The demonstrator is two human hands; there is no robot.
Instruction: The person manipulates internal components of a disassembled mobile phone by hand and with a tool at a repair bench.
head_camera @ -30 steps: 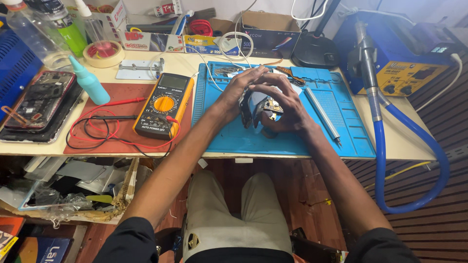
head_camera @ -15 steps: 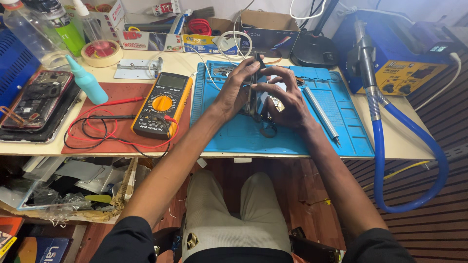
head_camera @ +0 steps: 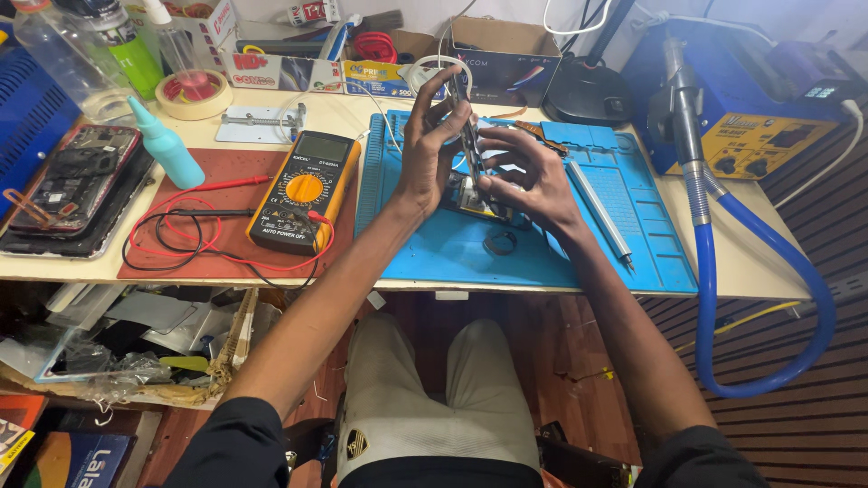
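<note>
With the multimeter (head_camera: 305, 192) idle at nine o'clock, your left hand (head_camera: 432, 145) and right hand (head_camera: 524, 173) each pinch an edge of the phone (head_camera: 469, 136), tilted upright above the blue mat (head_camera: 579, 244), its inner parts exposed, so reassembly remains.

A long pale workbench (head_camera: 407, 271) runs from side to side under the hands. A blue mat (head_camera: 506, 253) lies on it right below the hands, and a dark red mat (head_camera: 226, 244) lies to the left of them. Under the bench on the left is a shelf (head_camera: 117, 343) full of papers and bags. The floor (head_camera: 579, 352) below is reddish-brown wood. Behind the bench, past the hands, the wall (head_camera: 723, 18) is pale. The light is bright and even.
</note>
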